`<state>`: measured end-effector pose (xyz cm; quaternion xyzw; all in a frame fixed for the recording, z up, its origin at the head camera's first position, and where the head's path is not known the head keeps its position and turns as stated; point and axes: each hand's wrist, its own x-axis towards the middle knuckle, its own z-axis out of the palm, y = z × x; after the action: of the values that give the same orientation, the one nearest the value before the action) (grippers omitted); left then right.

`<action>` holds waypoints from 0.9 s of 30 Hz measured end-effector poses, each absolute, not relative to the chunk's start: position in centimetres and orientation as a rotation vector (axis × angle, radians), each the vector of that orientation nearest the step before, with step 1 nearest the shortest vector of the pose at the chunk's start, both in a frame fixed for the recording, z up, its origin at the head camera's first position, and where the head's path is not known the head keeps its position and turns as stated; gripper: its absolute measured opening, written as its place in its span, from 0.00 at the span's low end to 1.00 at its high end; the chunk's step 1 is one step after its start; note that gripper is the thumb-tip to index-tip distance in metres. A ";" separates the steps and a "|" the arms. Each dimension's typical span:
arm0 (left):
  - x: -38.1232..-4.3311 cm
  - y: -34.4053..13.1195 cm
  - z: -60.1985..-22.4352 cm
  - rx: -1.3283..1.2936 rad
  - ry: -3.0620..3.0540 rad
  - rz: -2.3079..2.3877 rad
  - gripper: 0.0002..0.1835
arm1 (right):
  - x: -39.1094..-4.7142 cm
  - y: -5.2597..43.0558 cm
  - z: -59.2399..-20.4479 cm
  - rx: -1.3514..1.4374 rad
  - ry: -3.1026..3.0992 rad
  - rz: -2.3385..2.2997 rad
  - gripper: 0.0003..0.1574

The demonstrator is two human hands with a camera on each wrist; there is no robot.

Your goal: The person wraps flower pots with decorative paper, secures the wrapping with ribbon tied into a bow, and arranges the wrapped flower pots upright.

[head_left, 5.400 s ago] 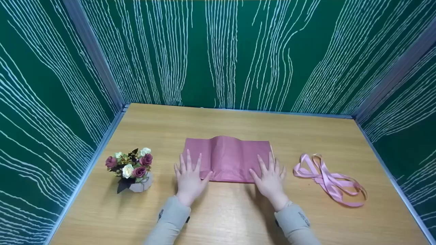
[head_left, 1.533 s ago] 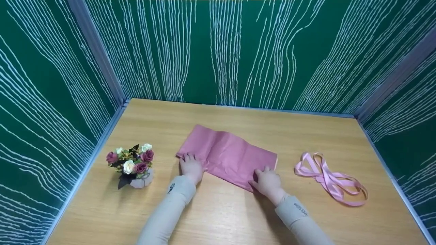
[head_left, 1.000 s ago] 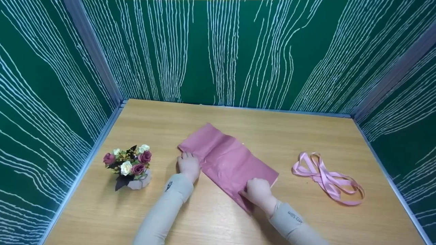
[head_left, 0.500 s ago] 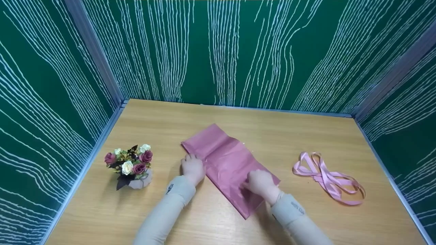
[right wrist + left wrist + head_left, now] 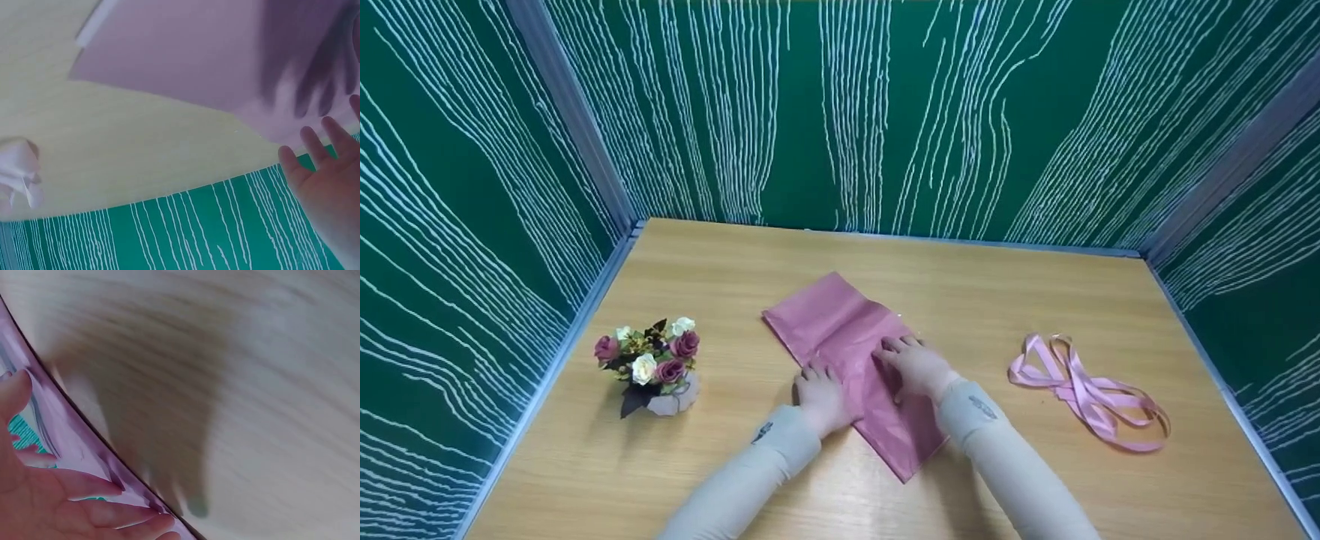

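Note:
A folded sheet of dusty-pink wrapping paper (image 5: 816,309) lies aslant on the table, its near end pointing toward me. My left hand (image 5: 823,397) rests over its left long edge; the left wrist view shows relaxed, extended fingers along the paper's (image 5: 64,427) border. Over the middle of the sheet is my right hand (image 5: 916,367), fingertips toward the far side. In the right wrist view this hand (image 5: 329,183) has spread fingers and casts a shadow on the paper (image 5: 174,56). A white strip (image 5: 97,22) peeks out from under one edge.
On the left stands a small white pot (image 5: 676,399) with artificial roses (image 5: 643,369) in white and mauve. A loosely looped pink satin ribbon (image 5: 1080,382) lies on the right. Green panels (image 5: 922,135) with white wavy lines enclose the table (image 5: 720,255).
The paper, earlier lying square under both flat hands, has turned clockwise, its right end coming nearer. Lately the left hand has shifted right onto it, and the right hand has moved farther up it.

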<state>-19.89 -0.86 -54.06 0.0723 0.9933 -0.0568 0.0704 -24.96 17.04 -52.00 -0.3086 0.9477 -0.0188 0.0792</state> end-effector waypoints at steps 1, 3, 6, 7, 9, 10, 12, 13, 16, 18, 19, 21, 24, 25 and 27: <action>-19.8 -0.8 -54.1 0.212 2.980 -0.174 0.54 | -25.0 17.0 -52.0 -0.925 2.832 -0.036 0.56; -19.7 -0.6 -54.1 0.201 2.962 -0.168 0.54 | -25.2 17.0 -52.1 -0.920 2.818 -0.004 0.57; -19.6 -0.4 -54.0 0.210 2.937 -0.167 0.53 | -25.3 17.2 -52.3 -0.911 2.792 -0.008 0.57; -19.6 -0.4 -54.0 0.216 2.931 -0.165 0.53 | -25.3 17.2 -52.4 -0.897 2.783 -0.022 0.57; -19.7 -0.5 -54.0 0.233 2.926 -0.160 0.53 | -25.2 17.2 -52.5 -0.861 2.767 -0.064 0.56; -19.8 -0.5 -54.1 0.246 2.925 -0.158 0.52 | -25.2 17.2 -52.5 -0.845 2.761 -0.087 0.55; -20.0 -0.7 -54.1 0.266 2.922 -0.139 0.53 | -25.1 17.3 -52.4 -0.815 2.752 -0.119 0.55; -20.2 -0.9 -54.2 0.278 2.921 -0.130 0.53 | -25.1 17.3 -52.4 -0.805 2.754 -0.129 0.55; -20.7 -1.4 -54.3 0.317 2.916 -0.089 0.53 | -25.0 17.3 -52.3 -0.793 2.765 -0.144 0.55; -21.1 -1.9 -54.4 0.354 2.908 -0.057 0.53 | -24.9 17.3 -52.4 -0.782 2.774 -0.159 0.55; -21.3 -2.2 -54.4 0.377 2.906 -0.038 0.52 | -24.9 17.3 -52.5 -0.783 2.778 -0.167 0.55; -21.6 -2.7 -54.4 0.414 2.897 0.003 0.52 | -24.9 17.3 -52.8 -0.779 2.787 -0.182 0.56; -22.0 -3.4 -54.4 0.447 2.885 0.071 0.51 | -24.8 17.1 -53.2 -0.744 2.798 -0.189 0.56; -22.1 -3.6 -54.4 0.457 2.881 0.086 0.50 | -24.8 17.1 -53.3 -0.732 2.801 -0.186 0.56; -22.2 -3.9 -54.3 0.468 2.871 0.109 0.49 | -24.8 16.9 -53.5 -0.690 2.799 -0.199 0.56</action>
<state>-22.21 -3.90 -54.35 0.1597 0.9797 0.0372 0.1151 -24.78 16.90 -53.49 -0.2368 0.9610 -0.0682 0.1256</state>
